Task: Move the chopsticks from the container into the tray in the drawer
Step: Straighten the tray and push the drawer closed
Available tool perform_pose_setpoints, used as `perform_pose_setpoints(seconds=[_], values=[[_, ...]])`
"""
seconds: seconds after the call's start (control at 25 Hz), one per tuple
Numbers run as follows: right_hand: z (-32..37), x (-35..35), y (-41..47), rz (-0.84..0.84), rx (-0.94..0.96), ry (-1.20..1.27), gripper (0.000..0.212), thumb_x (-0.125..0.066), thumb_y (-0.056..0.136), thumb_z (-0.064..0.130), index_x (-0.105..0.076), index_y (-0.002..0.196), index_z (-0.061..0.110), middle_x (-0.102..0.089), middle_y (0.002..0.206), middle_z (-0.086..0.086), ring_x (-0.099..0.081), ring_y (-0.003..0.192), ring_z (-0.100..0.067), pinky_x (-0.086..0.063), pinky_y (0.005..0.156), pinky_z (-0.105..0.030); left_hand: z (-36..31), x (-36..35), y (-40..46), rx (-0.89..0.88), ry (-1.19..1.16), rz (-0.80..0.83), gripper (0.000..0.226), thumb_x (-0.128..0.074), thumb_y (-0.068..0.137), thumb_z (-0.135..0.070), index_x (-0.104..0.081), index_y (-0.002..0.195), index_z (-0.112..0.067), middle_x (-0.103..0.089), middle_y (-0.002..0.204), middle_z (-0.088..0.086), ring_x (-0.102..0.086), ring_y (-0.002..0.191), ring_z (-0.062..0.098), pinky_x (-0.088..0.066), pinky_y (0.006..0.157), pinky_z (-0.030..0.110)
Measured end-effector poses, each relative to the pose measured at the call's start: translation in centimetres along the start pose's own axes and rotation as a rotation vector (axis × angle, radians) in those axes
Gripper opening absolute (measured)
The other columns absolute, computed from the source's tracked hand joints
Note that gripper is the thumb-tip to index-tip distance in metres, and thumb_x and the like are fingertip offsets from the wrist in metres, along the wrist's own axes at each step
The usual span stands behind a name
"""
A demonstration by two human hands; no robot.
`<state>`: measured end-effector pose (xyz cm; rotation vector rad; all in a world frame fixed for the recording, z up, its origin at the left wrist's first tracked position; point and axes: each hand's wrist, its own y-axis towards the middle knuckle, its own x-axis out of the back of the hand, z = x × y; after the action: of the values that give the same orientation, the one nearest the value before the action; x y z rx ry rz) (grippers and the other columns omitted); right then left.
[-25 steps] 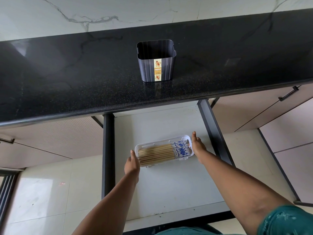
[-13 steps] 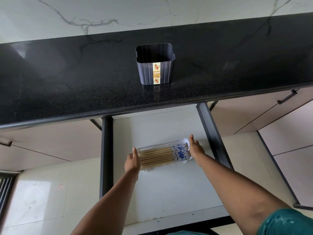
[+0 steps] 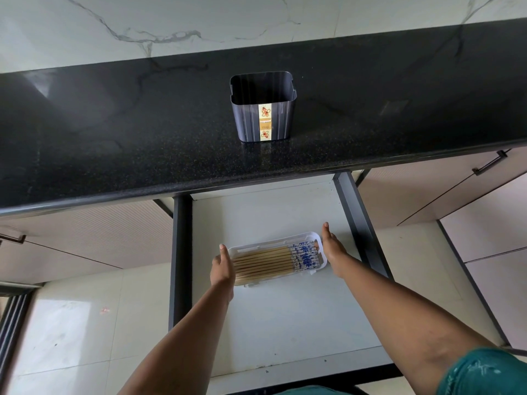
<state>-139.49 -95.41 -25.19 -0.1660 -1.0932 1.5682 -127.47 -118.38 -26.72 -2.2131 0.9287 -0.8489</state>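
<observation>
A white tray [image 3: 258, 247] lies in the open drawer [image 3: 273, 315], holding several wooden chopsticks [image 3: 265, 263] with blue-patterned ends toward the right. My left hand [image 3: 222, 266] presses flat against the tray's left end, my right hand [image 3: 332, 252] against its right end, fingers straight. The dark ribbed container [image 3: 263, 109] stands upright on the black counter [image 3: 114, 138]; no chopsticks show in it.
The drawer's dark side rails [image 3: 179, 252] run along both sides. Cabinet fronts with black handles [image 3: 489, 163] flank the drawer. A pale tiled floor [image 3: 71, 323] lies below, a marble wall [image 3: 171, 21] behind the counter.
Both hands stay on the tray's ends, and the tray has shifted slightly toward me in the drawer. The camera has tilted a little.
</observation>
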Motion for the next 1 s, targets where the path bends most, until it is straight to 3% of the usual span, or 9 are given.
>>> perform_pose_setpoints(seconds=[0.2,0.36,0.48,0.6,0.68,0.8,1.0], values=[[-0.1,-0.4,0.3,0.004,-0.003,0.049,0.076,-0.013,0.094,0.067,-0.047,0.136,0.015,-0.058,0.134,-0.013,-0.054,0.120,-0.033,-0.042,0.104,-0.044,-0.4,0.2,0.5,0.004,0.006,0.052,0.075,-0.026,0.091,-0.067,-0.034,0.143,-0.015,-0.047,0.143,0.015,-0.044,0.129,0.036,-0.034,0.109,0.051],[-0.4,-0.5,0.7,-0.060,0.007,0.000,0.073,-0.013,0.095,0.064,-0.044,0.138,0.014,-0.055,0.135,-0.015,-0.053,0.120,-0.034,-0.041,0.090,-0.038,0.1,0.4,0.3,-0.023,0.032,0.093,0.073,-0.029,0.091,-0.066,-0.037,0.142,-0.015,-0.047,0.143,0.015,-0.045,0.129,0.034,-0.034,0.108,0.046],[-1.2,-0.4,0.4,-0.114,0.011,-0.161,0.062,-0.019,0.099,0.056,-0.046,0.133,0.011,-0.057,0.130,-0.018,-0.055,0.114,-0.035,-0.043,0.086,-0.036,0.4,1.2,-0.3,-0.156,0.286,0.081,0.071,-0.032,0.092,-0.063,-0.036,0.142,-0.014,-0.045,0.143,0.016,-0.043,0.129,0.035,-0.034,0.108,0.045],[-2.5,-0.4,-0.8,-0.118,0.094,-0.355,0.041,-0.036,0.101,0.036,-0.047,0.132,0.012,-0.059,0.131,-0.015,-0.058,0.113,-0.034,-0.047,0.086,-0.033,1.0,2.2,-1.2,-0.430,0.677,-0.011,0.059,-0.047,0.093,-0.047,-0.038,0.139,-0.010,-0.044,0.141,0.017,-0.041,0.129,0.035,-0.034,0.106,0.041],[-3.4,-0.6,-1.3,-0.131,0.154,-0.441,0.035,-0.046,0.097,0.026,-0.049,0.129,0.011,-0.061,0.127,-0.015,-0.059,0.112,-0.033,-0.047,0.083,-0.030,1.7,2.1,-1.9,-0.457,0.747,-0.009,0.051,-0.051,0.093,-0.037,-0.042,0.135,-0.009,-0.052,0.133,0.017,-0.048,0.122,0.034,-0.040,0.098,0.038],[-4.1,-0.2,-2.2,-0.119,0.165,-0.507,0.033,-0.052,0.090,0.014,-0.057,0.123,0.008,-0.063,0.122,-0.016,-0.061,0.110,-0.033,-0.050,0.082,-0.030,2.9,1.3,-3.2,-0.261,0.606,-0.014,0.039,-0.045,0.092,-0.022,-0.049,0.129,-0.010,-0.062,0.118,0.016,-0.057,0.097,0.031,-0.046,0.077,0.032],[-4.8,0.5,-2.1,-0.103,0.164,-0.501,0.031,-0.060,0.084,0.011,-0.065,0.114,0.005,-0.067,0.117,-0.015,-0.064,0.105,-0.030,-0.052,0.081,-0.028,3.9,1.1,-3.5,-0.208,0.420,-0.080,0.041,-0.045,0.088,-0.010,-0.058,0.127,-0.014,-0.067,0.110,0.011,-0.055,0.078,0.020,-0.039,0.052,0.022]])
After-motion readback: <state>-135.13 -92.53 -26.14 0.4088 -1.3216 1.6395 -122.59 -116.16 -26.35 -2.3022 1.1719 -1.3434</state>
